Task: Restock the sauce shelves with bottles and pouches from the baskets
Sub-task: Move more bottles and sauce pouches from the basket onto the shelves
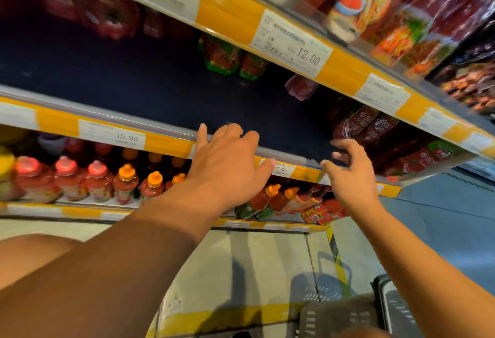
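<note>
Both forearms fill the bottom of the view, reaching up toward the middle shelf (171,88), whose dark deck is bare across most of its width. Neither of the hands carries anything: the left hand (230,160) lies flat with straight fingers over the yellow price rail (160,142) at the shelf's front lip, and the right hand (351,174) hovers just beside it with fingers spread and loosely bent, holding nothing. Stock for this shelf sits only at its far parts: red sauce pouches (367,123) stand near the right hand, two green-trimmed pouches (230,56) stand deep at the back, and a pinkish pouch (301,87) leans between these groups. One tier down, orange-capped bottles (126,185) and pink-capped bottles (64,179) stand in a tight row, with more bottles tipped over under the left wrist. A dark basket (348,319) rests on the floor below the right arm; its contents cannot be made out. My guess is the hands have just let go of an item or are about to tidy the row. Likely trouble: the spread right fingers could brush the upright red pouches and topple them like dominoes, the leaning pouch may slide flat, and the left palm pressing the rail could knock a price tag (284,168) loose.
</note>
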Available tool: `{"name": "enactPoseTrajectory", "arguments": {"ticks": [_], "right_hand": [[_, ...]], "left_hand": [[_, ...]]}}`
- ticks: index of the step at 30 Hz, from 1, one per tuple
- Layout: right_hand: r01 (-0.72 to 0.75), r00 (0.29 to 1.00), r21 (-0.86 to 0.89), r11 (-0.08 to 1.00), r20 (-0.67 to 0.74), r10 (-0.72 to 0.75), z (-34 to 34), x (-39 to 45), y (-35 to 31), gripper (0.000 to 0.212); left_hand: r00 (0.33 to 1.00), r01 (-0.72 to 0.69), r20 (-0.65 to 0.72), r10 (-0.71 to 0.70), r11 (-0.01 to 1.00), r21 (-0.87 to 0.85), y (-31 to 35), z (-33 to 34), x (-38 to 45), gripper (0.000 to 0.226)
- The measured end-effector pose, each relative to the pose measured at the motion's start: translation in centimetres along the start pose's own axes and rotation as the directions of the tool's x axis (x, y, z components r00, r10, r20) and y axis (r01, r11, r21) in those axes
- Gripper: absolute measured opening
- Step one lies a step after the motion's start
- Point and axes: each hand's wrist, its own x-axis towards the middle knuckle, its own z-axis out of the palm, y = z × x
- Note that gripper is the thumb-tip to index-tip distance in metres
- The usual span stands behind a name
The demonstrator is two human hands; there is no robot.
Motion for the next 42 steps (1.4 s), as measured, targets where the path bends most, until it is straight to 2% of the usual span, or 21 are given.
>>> {"name": "enactPoseTrajectory", "arguments": {"ticks": [2, 6, 9, 12, 17, 20, 24, 28, 31, 33, 36, 39, 42], "right_hand": [[0.133, 0.988, 0.039, 0.990, 0.078, -0.136, 0.5, -3.3, -2.7, 0.044], [0.286, 0.934, 0.147, 0.947, 0.176, -0.310, 2.3, -9.3, -8.9, 0.046], [0.321, 0.896, 0.230, 0.919, 0.241, -0.374, 3.7, -12.6, -13.0, 0.048], [0.326, 0.875, 0.281, 0.903, 0.272, -0.401, 5.2, -14.8, -16.7, 0.047], [0.344, 0.831, 0.352, 0.870, 0.318, -0.457, 8.4, -18.1, -23.2, 0.039], [0.372, 0.763, 0.409, 0.833, 0.376, -0.525, 10.3, -20.5, -27.9, 0.035], [0.438, 0.575, 0.468, 0.767, 0.510, -0.639, 12.1, -24.3, -34.6, 0.031], [0.499, 0.383, 0.486, 0.718, 0.619, -0.686, 14.1, -29.0, -40.7, 0.019], [0.578, 0.294, 0.487, 0.655, 0.624, -0.724, 16.0, -32.7, -44.3, 0.017], [0.572, 0.261, 0.492, 0.657, 0.649, -0.714, 17.7, -35.0, -46.1, 0.018], [0.562, 0.268, 0.464, 0.685, 0.681, -0.682, 21.1, -38.2, -47.3, 0.022], [0.531, 0.349, 0.450, 0.718, 0.656, -0.669, 24.5, -41.3, -45.3, 0.026], [0.514, 0.333, 0.457, 0.726, 0.673, -0.660, 26.5, -42.6, -43.1, 0.034]], "left_hand": [[1.000, 0.004, -0.003, -0.004, 0.999, -0.050, 0.3, -0.8, -0.7, 0.058], [0.999, 0.019, -0.027, -0.023, 0.991, -0.132, -0.4, -2.6, -3.4, 0.045], [0.995, 0.067, -0.055, -0.079, 0.978, -0.200, -1.9, -5.4, -6.1, 0.032], [0.978, 0.085, -0.162, -0.133, 0.958, -0.273, -4.1, -8.4, -9.4, 0.022], [0.903, 0.112, -0.350, -0.251, 0.921, -0.373, -10.5, -12.8, -17.9, 0.023], [0.836, 0.126, -0.440, -0.327, 0.896, -0.427, -15.2, -15.4, -24.1, 0.017], [0.751, 0.222, -0.456, -0.477, 0.833, -0.506, -21.2, -18.9, -32.3, 0.005], [0.582, 0.318, -0.433, -0.688, 0.683, -0.657, -27.4, -20.8, -39.7, 0.007], [0.430, 0.385, -0.358, -0.829, 0.527, -0.758, -31.3, -20.3, -43.5, 0.010], [0.360, 0.415, -0.281, -0.889, 0.423, -0.805, -33.3, -19.1, -45.4, 0.015], [0.326, 0.449, -0.181, -0.928, 0.320, -0.834, -35.7, -16.6, -46.2, 0.012], [0.334, 0.448, -0.106, -0.936, 0.257, -0.856, -37.4, -14.6, -45.1, 0.010], [0.339, 0.433, -0.048, -0.939, 0.202, -0.879, -39.1, -13.7, -43.1, 0.008]]}}
